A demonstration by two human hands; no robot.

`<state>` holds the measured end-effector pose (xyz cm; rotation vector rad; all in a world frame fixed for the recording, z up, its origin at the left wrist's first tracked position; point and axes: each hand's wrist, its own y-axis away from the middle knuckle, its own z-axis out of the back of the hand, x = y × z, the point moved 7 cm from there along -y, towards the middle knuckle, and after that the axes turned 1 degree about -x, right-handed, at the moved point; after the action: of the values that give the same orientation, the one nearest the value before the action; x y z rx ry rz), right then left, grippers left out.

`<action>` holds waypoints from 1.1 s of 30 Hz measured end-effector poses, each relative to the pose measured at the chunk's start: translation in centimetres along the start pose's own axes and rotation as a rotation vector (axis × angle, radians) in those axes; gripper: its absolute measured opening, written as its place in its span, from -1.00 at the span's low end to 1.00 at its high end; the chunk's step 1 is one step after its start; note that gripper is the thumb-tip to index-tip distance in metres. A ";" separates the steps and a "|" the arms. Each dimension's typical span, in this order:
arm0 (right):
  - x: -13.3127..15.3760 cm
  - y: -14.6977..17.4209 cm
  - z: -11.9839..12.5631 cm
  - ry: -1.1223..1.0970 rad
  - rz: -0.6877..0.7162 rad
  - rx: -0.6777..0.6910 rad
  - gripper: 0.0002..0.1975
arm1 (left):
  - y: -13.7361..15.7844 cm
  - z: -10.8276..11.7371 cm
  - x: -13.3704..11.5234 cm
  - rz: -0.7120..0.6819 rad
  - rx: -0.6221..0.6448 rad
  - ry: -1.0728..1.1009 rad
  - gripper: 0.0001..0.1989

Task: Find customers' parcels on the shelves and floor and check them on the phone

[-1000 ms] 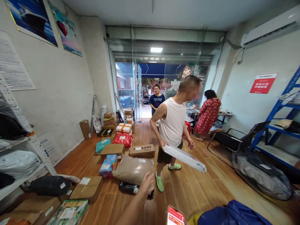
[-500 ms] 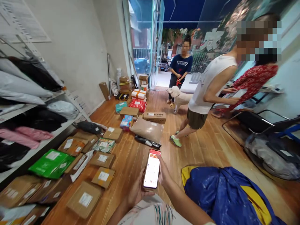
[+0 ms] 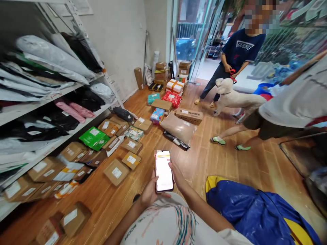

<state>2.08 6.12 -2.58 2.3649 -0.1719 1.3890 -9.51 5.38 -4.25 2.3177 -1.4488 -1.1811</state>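
Observation:
A smartphone (image 3: 164,172) with a bright, mostly white screen is held upright in front of my body. My left hand (image 3: 150,190) wraps round its lower left side, the thumb resting at the edge of the screen. On the opposite side, my right hand (image 3: 178,177) grips the right edge, with its thumb near the screen. The fingers behind the phone are hidden. Beyond the phone, a black plastic parcel (image 3: 176,140) and a brown bag-like parcel (image 3: 178,127) lie on the wooden floor.
Cardboard boxes (image 3: 117,172) and a green parcel (image 3: 94,138) cover the left floor beside a shelf (image 3: 51,98) of bagged parcels. A blue-yellow tarp bundle (image 3: 250,207) lies at right. A person with a leash (image 3: 242,51), a white dog (image 3: 237,97) and a walking person (image 3: 293,105) are ahead.
My view has turned left, showing more of the shelf. The phone's screen content has changed, and my left thumb now shows at the screen's edge. The person in white has stepped toward the dog.

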 end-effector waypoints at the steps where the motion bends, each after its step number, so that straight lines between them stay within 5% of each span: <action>1: 0.0 0.3 -0.5 0.022 -0.013 0.051 -0.52 | 0.4 0.3 -0.4 -0.026 -0.006 0.010 -0.13; 6: -0.1 2.0 -2.7 0.039 -0.078 0.250 -0.57 | 2.0 1.4 -2.1 -0.106 -0.040 -0.004 0.02; 14: -0.4 2.9 -4.2 0.142 0.014 0.350 -0.36 | 3.6 2.3 -3.0 -0.088 -0.062 -0.045 0.15; 21: -0.8 3.8 -5.4 0.230 0.065 0.333 -0.22 | 4.7 2.8 -3.4 -0.105 -0.006 0.036 0.11; 33: -2.1 3.9 -6.0 0.130 0.012 0.284 -0.43 | 5.5 3.4 -3.5 -0.114 0.078 0.043 0.04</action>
<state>-5.04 4.68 -0.74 2.4869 0.0512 1.6634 -16.40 6.27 -1.88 2.4922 -1.3888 -1.1144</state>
